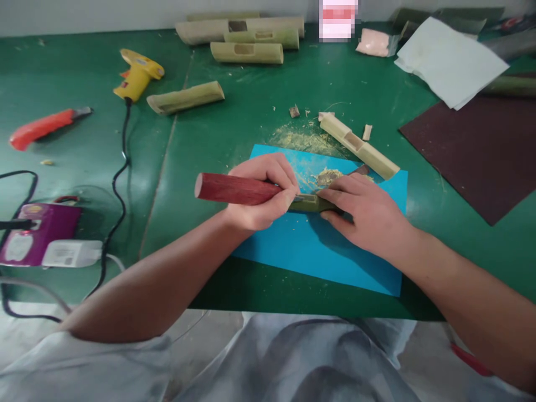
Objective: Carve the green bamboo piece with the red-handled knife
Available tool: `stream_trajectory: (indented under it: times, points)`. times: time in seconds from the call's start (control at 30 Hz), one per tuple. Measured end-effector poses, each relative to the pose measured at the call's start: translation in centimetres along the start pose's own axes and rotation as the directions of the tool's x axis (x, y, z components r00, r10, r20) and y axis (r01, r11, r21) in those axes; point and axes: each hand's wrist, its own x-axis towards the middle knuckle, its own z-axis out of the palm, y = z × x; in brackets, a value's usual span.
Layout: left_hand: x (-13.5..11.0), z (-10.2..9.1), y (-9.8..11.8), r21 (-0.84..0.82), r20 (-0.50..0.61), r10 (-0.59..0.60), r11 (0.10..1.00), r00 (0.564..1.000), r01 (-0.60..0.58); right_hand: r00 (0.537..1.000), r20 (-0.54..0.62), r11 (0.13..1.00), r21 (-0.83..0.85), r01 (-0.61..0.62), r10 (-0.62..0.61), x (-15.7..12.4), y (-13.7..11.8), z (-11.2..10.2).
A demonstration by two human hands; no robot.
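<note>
My left hand (263,192) is closed around a tool with a dark red wooden handle (234,188) that sticks out to the left; its metal blade meets a green bamboo piece (312,203). My right hand (362,215) lies over that bamboo piece, fingers pressing it down on a blue sheet (318,251). Pale shavings (329,176) lie on the sheet just beyond my fingers. A notched bamboo stick (360,146) rests diagonally at the sheet's far right corner.
On the green table (234,100) lie a yellow glue gun (138,75) with black cord, an orange utility knife (42,127), several cut bamboo tubes (247,34), one loose tube (186,97), white paper (450,61), a dark brown sheet (477,148) and a purple box (39,231).
</note>
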Motion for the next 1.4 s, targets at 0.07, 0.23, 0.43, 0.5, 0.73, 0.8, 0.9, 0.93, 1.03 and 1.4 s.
stream_trajectory:
  times: [0.07,0.23,0.43,0.5,0.73,0.8,0.9,0.93,1.03,1.4]
  points:
    - [-0.1,0.0,-0.1,-0.020,0.009,0.015,1.000,1.000,-0.014,1.000,0.008,1.000,0.005,-0.003,0.002,0.1,0.0,0.0]
    - [-0.2,0.2,0.4,-0.052,-0.040,-0.066,0.997,0.997,0.064,1.000,0.016,1.000,-0.005,-0.007,0.007,0.2,-0.1,-0.1]
    - [0.1,0.0,1.6,0.104,0.095,-0.144,0.985,0.985,0.134,1.000,0.009,1.000,0.000,-0.012,0.012,0.1,-0.2,-0.2]
    - [0.2,0.0,1.8,0.128,0.110,-0.150,0.982,0.983,0.136,1.000,0.012,1.000,0.005,-0.006,0.006,0.2,-0.2,-0.2]
    - [0.4,0.3,1.9,0.140,0.071,-0.186,0.975,0.980,0.175,1.000,0.016,1.000,0.004,-0.005,0.005,0.2,-0.2,-0.2]
    - [0.3,0.3,1.9,0.127,0.070,-0.180,0.977,0.981,0.171,1.000,0.005,1.000,0.000,0.002,-0.002,0.2,-0.2,-0.2]
    - [0.4,0.3,1.9,0.134,0.078,-0.160,0.980,0.984,0.149,1.000,0.005,1.000,-0.003,0.007,-0.007,0.2,-0.1,-0.2]
    - [0.4,0.4,2.0,0.142,0.081,-0.159,0.979,0.984,0.147,1.000,0.008,1.000,0.000,0.008,-0.008,0.2,-0.1,-0.2]
    - [0.5,0.4,2.0,0.148,0.092,-0.150,0.980,0.984,0.135,1.000,0.009,1.000,0.019,0.004,-0.004,0.2,-0.1,-0.1]
    - [0.9,0.1,1.3,0.140,0.088,0.062,0.987,0.994,-0.074,1.000,0.019,1.000,0.005,-0.006,0.006,0.1,-0.3,-0.2]
